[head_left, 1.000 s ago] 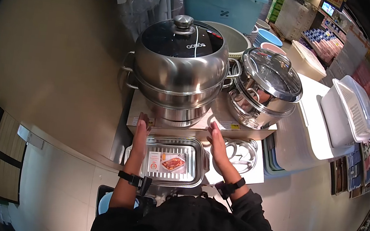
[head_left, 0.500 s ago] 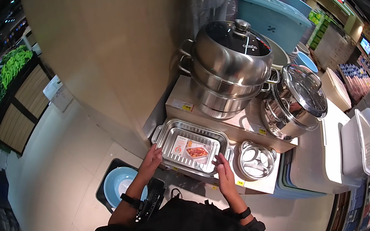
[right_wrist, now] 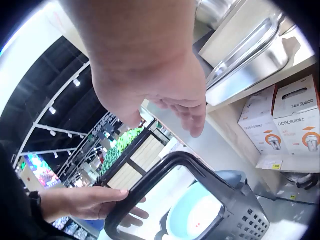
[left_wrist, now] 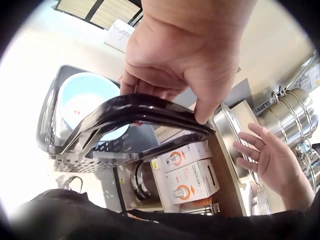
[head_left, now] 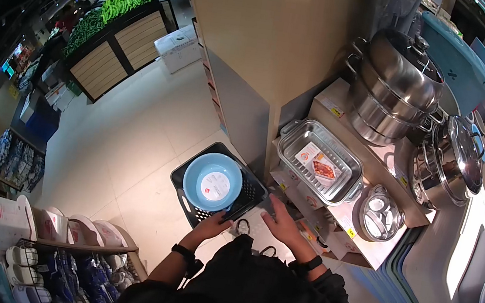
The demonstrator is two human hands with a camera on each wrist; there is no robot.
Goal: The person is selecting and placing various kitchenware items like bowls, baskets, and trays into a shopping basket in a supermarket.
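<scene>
A dark grey plastic shopping basket (head_left: 251, 193) stands on the floor with a light blue basin (head_left: 192, 172) inside it, a white round label on the basin's bottom. My left hand (head_left: 212, 227) is at the basket's near side. In the left wrist view, its fingers and thumb hold the raised black handle (left_wrist: 145, 106) from both sides. My right hand (head_left: 284, 224) hovers in the air right of the basket, fingers extended and nothing in them. A rectangular steel baking pan (head_left: 348, 164) with a picture card lies on the low shelf beyond the right hand.
A steamer pot (head_left: 394, 89) and a lidded pot (head_left: 446, 163) stand on the upper step. Round steel dishes (head_left: 380, 214) sit beside the pan. Boxes (left_wrist: 192, 181) fill the shelf below. A rack (head_left: 80, 246) stands at lower left; a pillar (head_left: 239, 34) rises behind the basket.
Both hands have moved from the baking pan to the basket's side as the head view swung left. The left hand has taken hold of the basket handle. The pan stays on the shelf.
</scene>
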